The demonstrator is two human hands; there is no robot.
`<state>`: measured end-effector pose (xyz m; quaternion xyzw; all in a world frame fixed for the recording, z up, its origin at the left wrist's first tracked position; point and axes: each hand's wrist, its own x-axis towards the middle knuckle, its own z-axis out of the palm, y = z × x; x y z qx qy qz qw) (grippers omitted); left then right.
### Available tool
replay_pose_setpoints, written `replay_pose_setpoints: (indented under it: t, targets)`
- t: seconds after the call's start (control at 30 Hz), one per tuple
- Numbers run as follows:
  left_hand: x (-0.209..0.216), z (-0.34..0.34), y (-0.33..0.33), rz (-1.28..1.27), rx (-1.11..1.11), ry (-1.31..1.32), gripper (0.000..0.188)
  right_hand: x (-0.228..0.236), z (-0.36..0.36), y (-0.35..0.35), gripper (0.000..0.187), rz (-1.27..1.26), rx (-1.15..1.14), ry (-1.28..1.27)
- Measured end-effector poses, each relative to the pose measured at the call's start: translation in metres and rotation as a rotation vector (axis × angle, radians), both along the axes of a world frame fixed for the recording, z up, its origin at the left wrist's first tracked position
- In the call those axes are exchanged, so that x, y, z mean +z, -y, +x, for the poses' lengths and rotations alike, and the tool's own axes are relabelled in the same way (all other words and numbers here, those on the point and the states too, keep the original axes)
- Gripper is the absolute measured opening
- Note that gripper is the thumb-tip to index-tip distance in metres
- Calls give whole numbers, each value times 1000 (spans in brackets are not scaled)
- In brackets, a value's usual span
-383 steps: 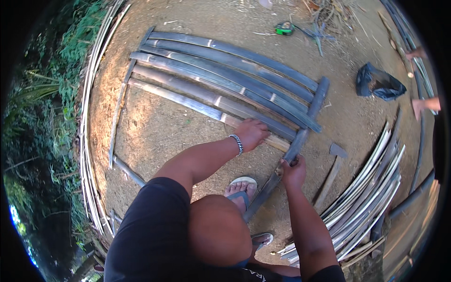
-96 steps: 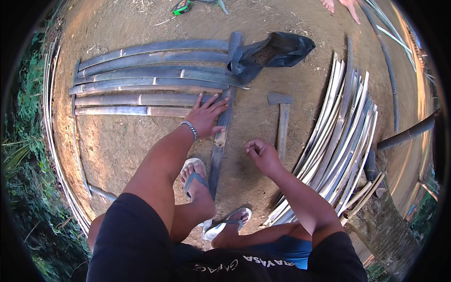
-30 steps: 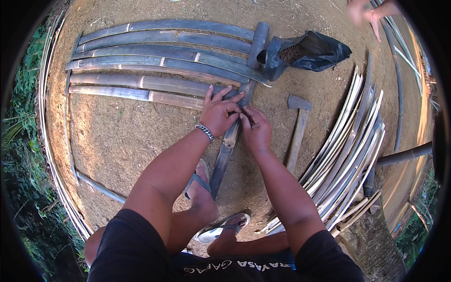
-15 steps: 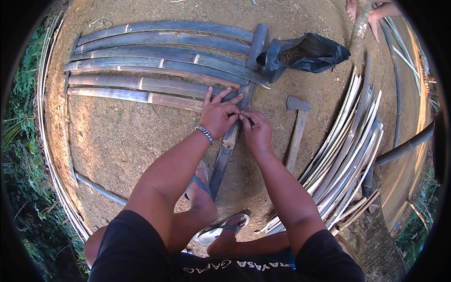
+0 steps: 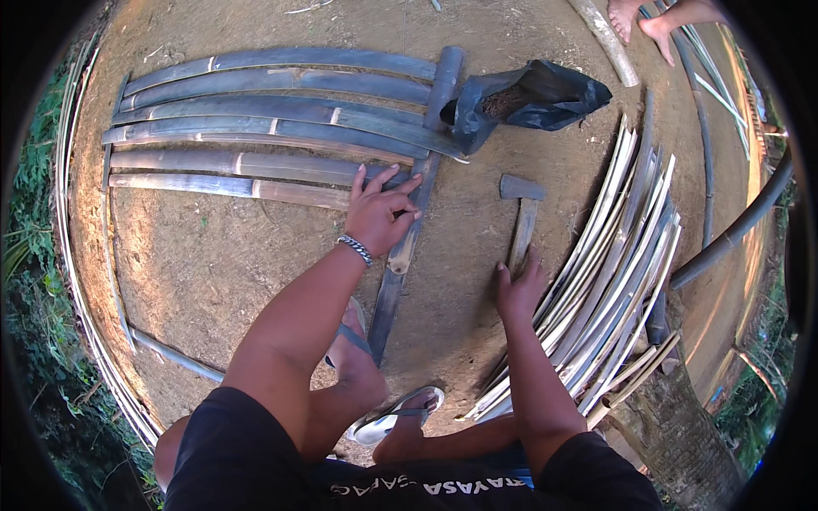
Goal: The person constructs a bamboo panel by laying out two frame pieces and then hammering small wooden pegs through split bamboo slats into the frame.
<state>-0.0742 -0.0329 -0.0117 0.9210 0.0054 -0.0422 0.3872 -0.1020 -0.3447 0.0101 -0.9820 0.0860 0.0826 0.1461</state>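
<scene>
My left hand [image 5: 379, 213] lies flat with fingers spread on a long grey bamboo cross slat [image 5: 394, 281], where it meets the ends of several split bamboo slats [image 5: 256, 111] lying side by side on the dirt. A bracelet is on that wrist. My right hand [image 5: 520, 289] is at the near end of a hammer's wooden handle [image 5: 521, 234], fingers over it; whether they close round it is unclear. The hammer head [image 5: 521, 186] points away from me.
A black bag [image 5: 528, 98] lies open beyond the cross slat. A pile of thin pale bamboo strips [image 5: 613, 255] fans out at the right, and more strips [image 5: 77, 255] curve along the left. Another person's feet [image 5: 656, 17] stand top right. My sandalled foot [image 5: 396, 417] is below.
My right hand has left the cross slat beside my left hand and moved right to the hammer's handle. My left hand stays on the slat.
</scene>
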Motion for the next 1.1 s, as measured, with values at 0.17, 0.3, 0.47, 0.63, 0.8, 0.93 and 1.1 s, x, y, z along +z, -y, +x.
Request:
replay_pose_setpoints:
  t: [0.17,0.3,0.47,0.63,0.8,0.93,1.1]
  targets:
    - [2,3,1,-18,-5,-7,12,-15,-5,10,72,156,87,120]
    - [-2,0,-2,-19,11,6,11,1,-11,-2,62,427,-107,-113]
    - [-3,0,-1,-9,8,20,10,43,-36,-28,49,790,19,-336]
    - [-3,0,-2,-4,3,39,10,59,-34,-39,47,446,275,-428]
    - [1,-1,-1,35,-20,20,9,57,-40,-46,51,537,360,-227]
    - [-2,-2,-4,72,-32,33,9,57,-29,-52,53,459,322,-420]
    - [-1,-3,-2,53,-25,63,4,52,-39,-51,54,517,396,-254]
